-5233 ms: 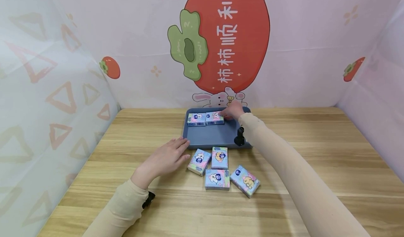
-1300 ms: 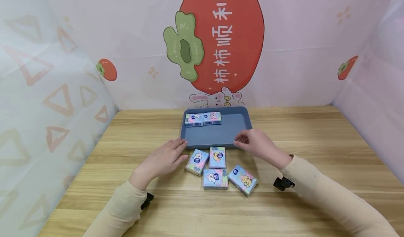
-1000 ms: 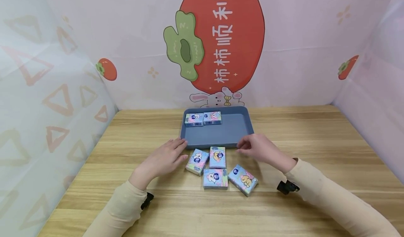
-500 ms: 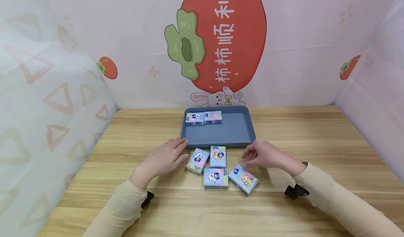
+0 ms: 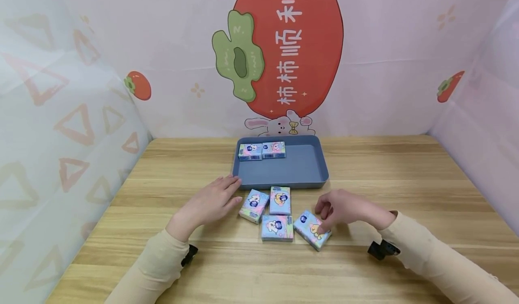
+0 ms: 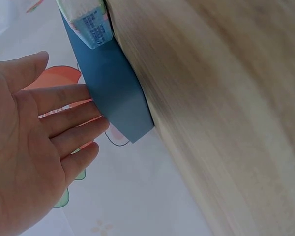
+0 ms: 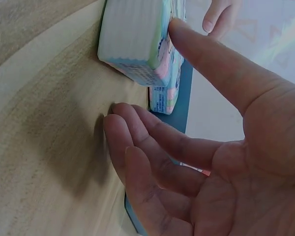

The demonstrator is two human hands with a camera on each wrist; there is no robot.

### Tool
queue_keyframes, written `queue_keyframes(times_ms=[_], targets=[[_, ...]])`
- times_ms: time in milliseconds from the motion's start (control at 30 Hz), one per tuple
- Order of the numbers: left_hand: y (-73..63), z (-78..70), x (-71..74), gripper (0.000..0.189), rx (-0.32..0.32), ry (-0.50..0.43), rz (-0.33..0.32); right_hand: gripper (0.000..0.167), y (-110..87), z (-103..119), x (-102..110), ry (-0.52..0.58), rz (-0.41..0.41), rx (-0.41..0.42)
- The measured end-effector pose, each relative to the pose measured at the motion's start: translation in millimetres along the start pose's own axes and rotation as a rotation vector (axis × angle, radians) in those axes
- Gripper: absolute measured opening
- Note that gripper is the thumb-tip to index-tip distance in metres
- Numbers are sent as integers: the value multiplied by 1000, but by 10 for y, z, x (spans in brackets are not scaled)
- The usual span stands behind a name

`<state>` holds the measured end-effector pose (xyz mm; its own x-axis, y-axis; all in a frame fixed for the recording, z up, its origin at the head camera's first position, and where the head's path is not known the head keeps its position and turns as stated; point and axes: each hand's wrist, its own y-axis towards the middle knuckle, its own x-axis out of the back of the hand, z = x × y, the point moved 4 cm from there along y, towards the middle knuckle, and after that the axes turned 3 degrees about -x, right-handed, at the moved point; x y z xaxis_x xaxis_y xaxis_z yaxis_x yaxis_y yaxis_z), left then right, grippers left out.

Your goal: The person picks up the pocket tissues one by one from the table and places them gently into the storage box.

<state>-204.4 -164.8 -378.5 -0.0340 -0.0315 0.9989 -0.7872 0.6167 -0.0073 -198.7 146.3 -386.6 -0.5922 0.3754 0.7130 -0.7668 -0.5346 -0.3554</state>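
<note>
In the head view my right hand (image 5: 344, 208) is over the right-hand tissue pack (image 5: 307, 227), a slanted blue pack with a tan cartoon animal. Its thumb touches the top of this pack; in the right wrist view the bent fingers (image 7: 152, 132) are near the table, apart from the pack. My left hand (image 5: 208, 206) lies palm down, fingertips at the front left corner of the blue-grey tray (image 5: 302, 171). Three more tissue packs lie before the tray: a tilted one (image 5: 254, 206), an upright-lying one (image 5: 279, 201) and a crosswise one (image 5: 277, 228).
Two tissue packs, one left (image 5: 250, 152) and one right (image 5: 273, 149), sit side by side in the tray's back left corner. The wooden table (image 5: 389, 173) meets a printed cloth backdrop (image 5: 178, 61) behind the tray and cloth walls at both sides.
My right hand was at the packs inside the tray, then came back past its front right corner to the slanted pack, where the thumb now touches down. The left hand has stayed put.
</note>
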Motion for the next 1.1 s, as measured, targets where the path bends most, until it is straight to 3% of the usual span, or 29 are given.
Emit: queue_keyframes(times_ms=[200, 700, 1100], targets=[[-5, -4, 12, 56, -7, 1, -9, 44, 18, 17, -24, -39, 18, -5], [8, 6, -5, 56, -5, 1, -5, 35, 40, 89, -97, -27, 67, -71], [0, 3, 8, 56, -16, 3, -11, 33, 72, 81, -151, 57, 112, -74]])
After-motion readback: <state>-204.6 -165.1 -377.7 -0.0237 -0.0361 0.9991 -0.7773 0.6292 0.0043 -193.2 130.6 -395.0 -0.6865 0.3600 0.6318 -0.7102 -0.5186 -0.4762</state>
